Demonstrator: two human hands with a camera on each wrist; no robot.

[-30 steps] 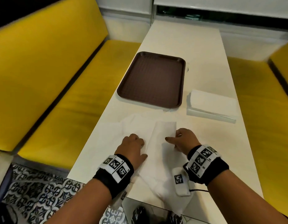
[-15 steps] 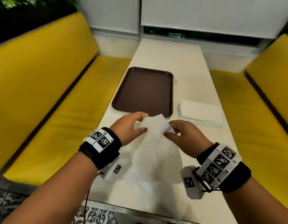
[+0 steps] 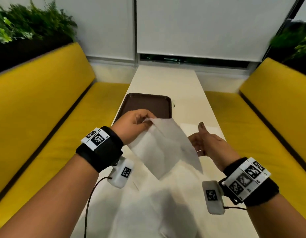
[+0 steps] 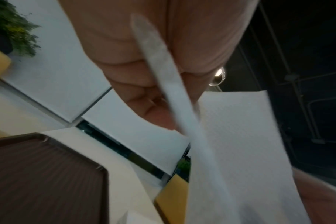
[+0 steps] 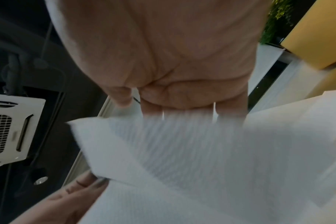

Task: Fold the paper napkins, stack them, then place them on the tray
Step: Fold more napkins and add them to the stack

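A white paper napkin (image 3: 163,146) hangs in the air above the table, partly folded. My left hand (image 3: 146,121) pinches its top corner between thumb and fingers; the left wrist view shows the napkin's edge (image 4: 163,72) running between them. My right hand (image 3: 196,140) is at the napkin's right edge with the thumb up and the fingers straight behind the sheet, gripping nothing. The right wrist view shows the straight fingers (image 5: 182,112) above the blurred napkin (image 5: 182,145). The brown tray (image 3: 148,103) lies empty just beyond the hands.
More unfolded white napkins (image 3: 148,212) lie on the near part of the long white table (image 3: 166,83). A pale napkin stack (image 3: 188,127) shows behind my right hand. Yellow benches (image 3: 46,117) flank both sides. Blinds close off the far end.
The napkin has been lifted off the table and raised. My right hand has let go of its pinch and opened, thumb up. The head view has tilted upward.
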